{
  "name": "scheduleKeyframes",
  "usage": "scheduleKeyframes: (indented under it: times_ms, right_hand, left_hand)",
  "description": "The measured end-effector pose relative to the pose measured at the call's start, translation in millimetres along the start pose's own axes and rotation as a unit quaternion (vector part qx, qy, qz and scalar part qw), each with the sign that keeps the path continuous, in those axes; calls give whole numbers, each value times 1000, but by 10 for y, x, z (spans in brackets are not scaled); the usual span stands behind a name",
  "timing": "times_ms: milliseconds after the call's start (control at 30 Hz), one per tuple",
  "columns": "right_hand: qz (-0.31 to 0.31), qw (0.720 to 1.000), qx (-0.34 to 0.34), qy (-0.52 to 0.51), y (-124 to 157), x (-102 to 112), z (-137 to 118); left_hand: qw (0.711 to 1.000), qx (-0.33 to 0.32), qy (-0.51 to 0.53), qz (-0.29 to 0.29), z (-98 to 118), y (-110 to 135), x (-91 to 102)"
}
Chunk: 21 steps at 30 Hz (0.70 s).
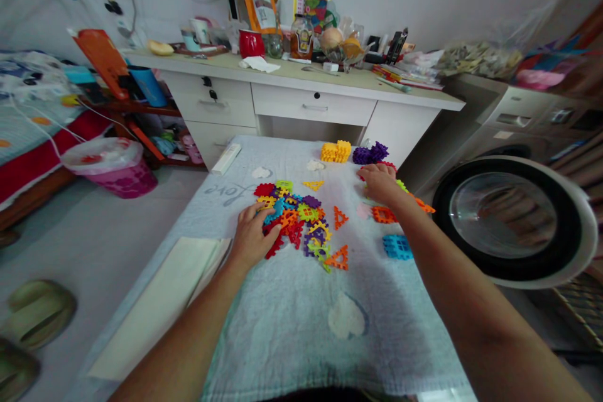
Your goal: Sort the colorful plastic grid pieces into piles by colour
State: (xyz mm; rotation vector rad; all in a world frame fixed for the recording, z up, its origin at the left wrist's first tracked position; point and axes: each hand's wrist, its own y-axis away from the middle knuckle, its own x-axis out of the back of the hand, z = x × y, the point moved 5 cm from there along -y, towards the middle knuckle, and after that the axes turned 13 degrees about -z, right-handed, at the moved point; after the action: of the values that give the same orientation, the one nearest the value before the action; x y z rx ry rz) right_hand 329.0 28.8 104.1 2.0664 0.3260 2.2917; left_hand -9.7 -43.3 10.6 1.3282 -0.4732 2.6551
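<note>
Many flat, toothed plastic building pieces (308,212) lie in a mixed-colour pile at the middle of a cloth-covered table. My left hand (252,235) rests at the pile's left edge, its thumb and fingers apart. A blue piece (277,210) lies beside its fingertips, with red pieces (289,235) near the thumb. At the far right, my right hand (380,183) is closed over red toothed pieces (389,166); its fingertips are partly hidden. Orange square pieces (384,215) and a stack of blue square pieces (396,246) lie by my right forearm, which partly covers green and orange ones.
Yellow (335,151) and purple stacks (370,153) stand at the table's far edge. Loose orange triangles (338,257) lie right of the pile. A white box (227,159) and folded pale cloth (164,308) lie left. Beyond are a cluttered desk (311,85) and an open washing-machine door (513,220).
</note>
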Motion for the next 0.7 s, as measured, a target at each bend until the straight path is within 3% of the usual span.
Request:
scheduleKeyframes:
  times_ms: [100, 200, 300, 467, 700]
  right_hand:
    - [-7, 990, 99, -98, 114, -46, -507]
    - [-24, 962, 195, -187, 221, -212, -1013]
    - [12, 953, 221, -206, 282, -385, -1299]
    - [42, 956, 207, -205, 307, -556, -1371]
    - [107, 925, 225, -288, 347, -501, -1323]
  left_hand:
    - [1000, 1, -1, -4, 9, 0, 7]
    - [1000, -3, 0, -10, 34, 10, 20]
    - [1000, -11, -2, -15, 61, 31, 23]
    - [999, -6, -17, -34, 64, 45, -9]
    - [999, 1, -25, -39, 57, 37, -34]
